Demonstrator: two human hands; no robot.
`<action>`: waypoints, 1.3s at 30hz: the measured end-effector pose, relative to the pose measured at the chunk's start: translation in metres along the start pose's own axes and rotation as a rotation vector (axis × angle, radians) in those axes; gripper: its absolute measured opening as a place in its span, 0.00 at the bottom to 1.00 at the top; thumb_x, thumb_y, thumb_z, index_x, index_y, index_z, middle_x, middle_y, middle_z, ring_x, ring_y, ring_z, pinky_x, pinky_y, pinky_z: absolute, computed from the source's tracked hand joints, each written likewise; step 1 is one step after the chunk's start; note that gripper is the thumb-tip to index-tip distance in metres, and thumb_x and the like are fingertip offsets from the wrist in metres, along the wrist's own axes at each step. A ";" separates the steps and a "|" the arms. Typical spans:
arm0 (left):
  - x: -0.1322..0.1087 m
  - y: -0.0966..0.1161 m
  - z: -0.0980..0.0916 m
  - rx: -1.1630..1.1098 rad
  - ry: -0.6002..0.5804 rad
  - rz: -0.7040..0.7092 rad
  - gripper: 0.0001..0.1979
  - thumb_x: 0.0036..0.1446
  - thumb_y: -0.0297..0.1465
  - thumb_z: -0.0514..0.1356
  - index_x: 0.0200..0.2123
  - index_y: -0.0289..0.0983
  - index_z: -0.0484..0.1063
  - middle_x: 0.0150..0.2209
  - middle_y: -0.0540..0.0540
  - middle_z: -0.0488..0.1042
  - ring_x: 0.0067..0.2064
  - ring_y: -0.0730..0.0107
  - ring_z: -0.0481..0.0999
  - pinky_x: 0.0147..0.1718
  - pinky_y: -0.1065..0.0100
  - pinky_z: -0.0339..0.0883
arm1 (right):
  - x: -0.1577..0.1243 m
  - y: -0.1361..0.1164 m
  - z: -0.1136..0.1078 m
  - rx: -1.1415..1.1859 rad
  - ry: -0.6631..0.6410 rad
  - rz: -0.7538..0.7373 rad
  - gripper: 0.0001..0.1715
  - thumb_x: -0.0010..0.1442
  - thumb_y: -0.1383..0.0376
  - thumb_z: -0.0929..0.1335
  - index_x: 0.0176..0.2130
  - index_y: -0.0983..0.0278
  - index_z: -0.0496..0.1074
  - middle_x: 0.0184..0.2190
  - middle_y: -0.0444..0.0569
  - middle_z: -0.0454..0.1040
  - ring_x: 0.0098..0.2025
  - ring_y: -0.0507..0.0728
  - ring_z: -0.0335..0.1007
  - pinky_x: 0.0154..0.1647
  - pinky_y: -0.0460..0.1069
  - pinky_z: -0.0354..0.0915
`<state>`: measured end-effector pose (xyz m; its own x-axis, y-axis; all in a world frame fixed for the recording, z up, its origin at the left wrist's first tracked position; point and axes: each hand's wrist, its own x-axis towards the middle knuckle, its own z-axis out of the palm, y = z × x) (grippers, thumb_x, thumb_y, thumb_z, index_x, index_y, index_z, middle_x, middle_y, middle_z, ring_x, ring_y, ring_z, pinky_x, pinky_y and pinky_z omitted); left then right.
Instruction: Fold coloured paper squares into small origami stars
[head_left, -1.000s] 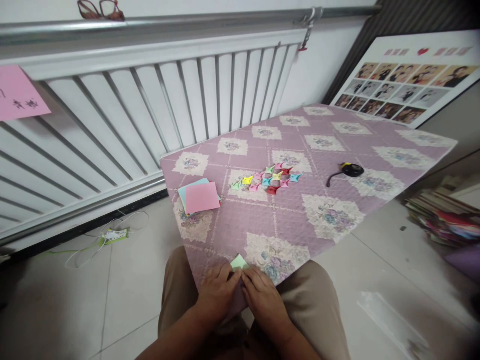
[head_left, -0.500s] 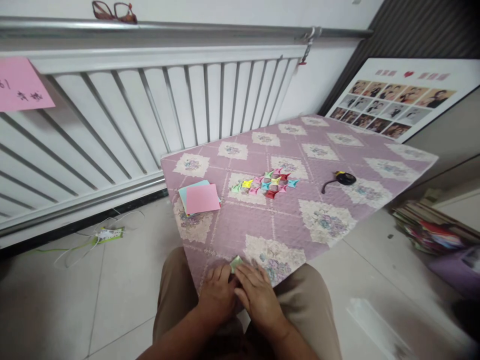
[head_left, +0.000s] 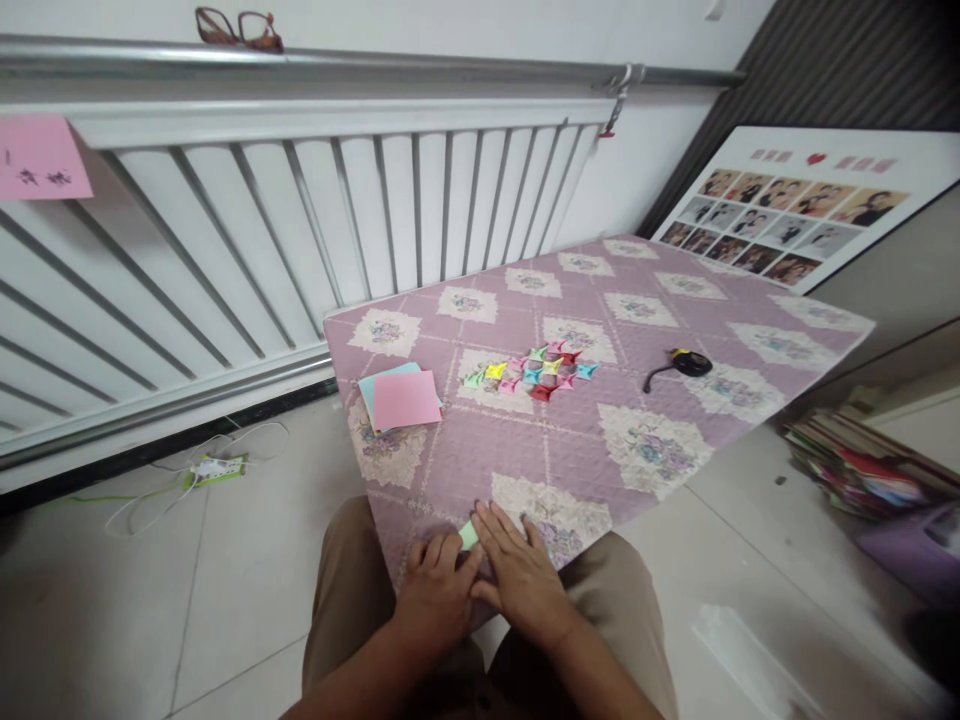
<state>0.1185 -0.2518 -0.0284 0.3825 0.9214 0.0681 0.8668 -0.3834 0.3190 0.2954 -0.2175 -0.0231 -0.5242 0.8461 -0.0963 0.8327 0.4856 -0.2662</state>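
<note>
A small piece of folded light green paper (head_left: 468,536) lies at the near corner of the table, partly hidden by my fingers. My left hand (head_left: 436,588) has its bent fingers on the paper's left side, holding it against the cloth. My right hand (head_left: 519,572) lies over its right side with fingers stretched out flat. Farther up the table sits a cluster of several small folded paper pieces in pink, yellow, green, blue and red, among them a yellow one (head_left: 496,371). To their left is a stack of coloured paper sheets (head_left: 407,398), pink on top.
A purple floral tablecloth (head_left: 480,450) covers the table. A black object with a short cord (head_left: 688,363) lies toward its right side. Behind stands a white radiator (head_left: 390,210), with glasses (head_left: 259,32) on the pipe above. A power strip (head_left: 216,468) lies on the floor at left.
My right hand has shifted slightly up and its fingers now lie straighter over the green paper. My left hand stays at the paper, its fingers a little more spread.
</note>
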 end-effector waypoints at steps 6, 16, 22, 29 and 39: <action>-0.001 0.002 0.001 0.032 -0.007 -0.002 0.22 0.61 0.38 0.54 0.58 0.47 0.62 0.52 0.41 0.67 0.51 0.55 0.64 0.50 0.51 0.56 | -0.011 0.002 -0.007 -0.066 0.128 0.094 0.43 0.59 0.57 0.65 0.66 0.65 0.45 0.66 0.58 0.47 0.68 0.64 0.40 0.61 0.69 0.44; 0.000 0.004 -0.009 0.031 -0.074 -0.018 0.23 0.61 0.35 0.53 0.59 0.48 0.60 0.55 0.42 0.65 0.54 0.54 0.63 0.53 0.49 0.54 | -0.045 -0.017 0.030 -0.103 0.203 0.079 0.38 0.59 0.59 0.66 0.65 0.60 0.51 0.63 0.54 0.57 0.64 0.65 0.51 0.59 0.68 0.49; -0.001 0.006 -0.008 0.035 -0.058 -0.022 0.23 0.60 0.34 0.53 0.59 0.47 0.60 0.54 0.41 0.65 0.54 0.54 0.63 0.53 0.48 0.54 | -0.059 0.000 0.035 -0.172 0.307 0.110 0.30 0.62 0.59 0.63 0.62 0.58 0.57 0.61 0.53 0.62 0.63 0.66 0.54 0.55 0.69 0.53; -0.002 0.006 -0.005 0.048 -0.042 -0.015 0.24 0.58 0.31 0.53 0.59 0.47 0.61 0.54 0.42 0.65 0.53 0.54 0.62 0.52 0.49 0.53 | -0.043 0.003 0.008 -0.003 0.518 0.104 0.15 0.64 0.64 0.60 0.47 0.60 0.71 0.43 0.51 0.76 0.46 0.59 0.71 0.50 0.59 0.60; -0.003 0.007 -0.009 0.051 -0.020 -0.014 0.20 0.58 0.33 0.54 0.55 0.47 0.65 0.52 0.43 0.67 0.53 0.55 0.63 0.52 0.52 0.54 | 0.009 -0.015 0.010 0.222 0.549 -0.003 0.14 0.61 0.73 0.61 0.35 0.60 0.73 0.30 0.47 0.72 0.34 0.56 0.68 0.37 0.50 0.64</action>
<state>0.1205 -0.2564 -0.0178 0.3760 0.9255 0.0453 0.8870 -0.3737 0.2712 0.2761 -0.2190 -0.0296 -0.3086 0.8633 0.3993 0.7428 0.4810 -0.4657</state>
